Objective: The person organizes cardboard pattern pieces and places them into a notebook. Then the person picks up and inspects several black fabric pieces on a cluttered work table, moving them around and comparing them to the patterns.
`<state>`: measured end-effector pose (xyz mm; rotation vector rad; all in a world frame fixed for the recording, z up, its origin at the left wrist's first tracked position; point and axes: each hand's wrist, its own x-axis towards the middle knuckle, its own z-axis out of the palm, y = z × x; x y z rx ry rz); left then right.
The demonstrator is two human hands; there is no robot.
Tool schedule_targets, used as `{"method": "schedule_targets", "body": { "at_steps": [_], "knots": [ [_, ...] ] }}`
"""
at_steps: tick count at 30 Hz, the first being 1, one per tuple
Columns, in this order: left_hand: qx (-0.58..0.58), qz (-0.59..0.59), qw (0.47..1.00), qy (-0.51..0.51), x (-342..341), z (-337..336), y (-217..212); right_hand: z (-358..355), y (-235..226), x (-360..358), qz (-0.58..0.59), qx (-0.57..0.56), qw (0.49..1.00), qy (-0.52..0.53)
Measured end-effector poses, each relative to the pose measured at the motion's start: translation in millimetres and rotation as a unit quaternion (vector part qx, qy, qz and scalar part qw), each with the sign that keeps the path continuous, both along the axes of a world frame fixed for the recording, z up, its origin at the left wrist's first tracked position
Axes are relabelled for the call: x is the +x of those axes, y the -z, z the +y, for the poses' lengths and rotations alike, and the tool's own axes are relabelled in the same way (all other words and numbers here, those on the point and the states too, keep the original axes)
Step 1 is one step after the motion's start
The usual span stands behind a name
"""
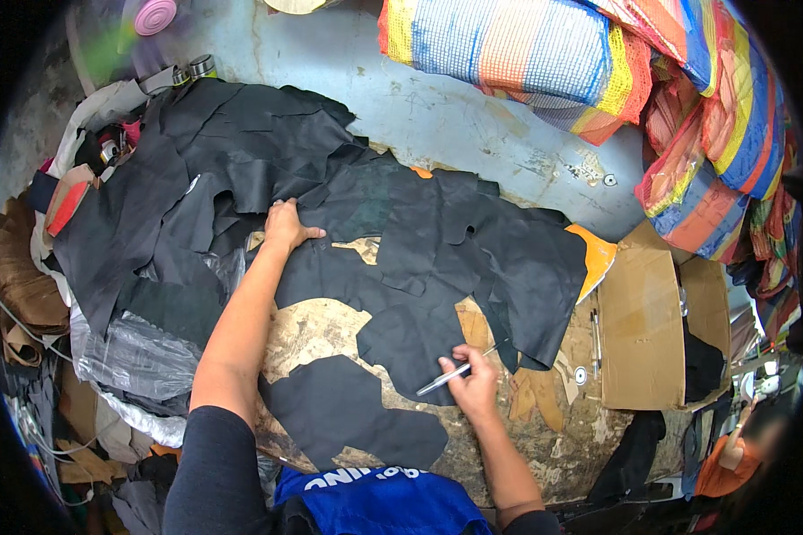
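Note:
My left hand lies flat, fingers spread, on a large black leather hide spread over a worn wooden board. My right hand grips a slim silver pen-like tool whose tip rests on the lower edge of the black leather. A separate cut piece of black leather lies near me on the board, just left of the right hand. More black hides are piled to the left behind my left hand.
Striped woven sacks are heaped at the back right. A cardboard box stands right of the board, with an orange sheet beside it. Clear plastic, brown leather scraps and clutter sit at the left. Two small cans stand at the back.

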<state>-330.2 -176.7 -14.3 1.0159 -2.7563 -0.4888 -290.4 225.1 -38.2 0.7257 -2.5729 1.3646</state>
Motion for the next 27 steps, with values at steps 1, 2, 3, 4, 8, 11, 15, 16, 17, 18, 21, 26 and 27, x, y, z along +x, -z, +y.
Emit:
{"method": "schedule_targets", "body": {
  "at_steps": [1, 2, 3, 4, 8, 11, 15, 16, 17, 18, 21, 26, 27],
  "knots": [
    [0.007, -0.023, 1.0, -0.017, -3.9, 1.2, -3.2, -4.0, 2.3, 4.4, 0.04, 0.021, 0.999, -0.011],
    [0.038, -0.047, 0.998, -0.028, -6.2, 1.7, -6.6, -6.2, 3.9, 5.4, 0.105, 0.046, 0.993, -0.022],
    [0.069, -0.064, 0.995, -0.037, -9.1, 1.0, -11.2, -7.4, 5.0, 6.0, 0.115, 0.049, 0.992, -0.024],
    [0.09, -0.076, 0.992, -0.045, -12.3, 0.5, -16.2, -8.4, 6.1, 6.6, 0.129, 0.054, 0.99, -0.027],
    [0.178, 0.008, 0.98, 0.091, -13.4, -3.9, -42.2, -7.4, 5.6, 3.1, 0.131, 0.041, 0.99, -0.029],
    [0.37, 0.16, 0.909, 0.102, -9.2, -4.7, -66.5, -6.7, 4.9, 4.9, 0.127, 0.043, 0.991, -0.028],
    [0.375, 0.136, 0.915, 0.069, -2.1, -18.8, -101.2, -6.8, 6.3, 6.6, 0.118, 0.043, 0.992, -0.021],
    [0.344, 0.147, 0.925, 0.068, -0.7, -21.6, -107.7, -6.9, 6.8, 6.7, 0.126, 0.038, 0.991, -0.027],
    [0.283, 0.192, 0.938, 0.052, 1.9, -21.9, -111.9, -7.0, 6.7, 6.2, 0.13, 0.038, 0.99, -0.028],
    [0.303, 0.234, 0.923, 0.046, 2.6, -24.8, -119.9, -7.2, 6.3, 5.9, 0.134, 0.036, 0.99, -0.024],
    [0.405, 0.363, 0.835, 0.084, 14.9, -24.7, -147.4, -7.9, 1.2, 5.2, 0.128, 0.048, 0.99, -0.03],
    [0.474, 0.442, 0.754, 0.102, 43.7, 7.2, -208.2, -18.8, -16.6, 13.3, -0.02, 0.046, 0.998, -0.039],
    [0.504, 0.426, 0.74, 0.127, 51.2, 18.1, -217.1, -24.7, -19.9, 17.2, -0.053, 0.006, 0.997, -0.052]
  ]
}}
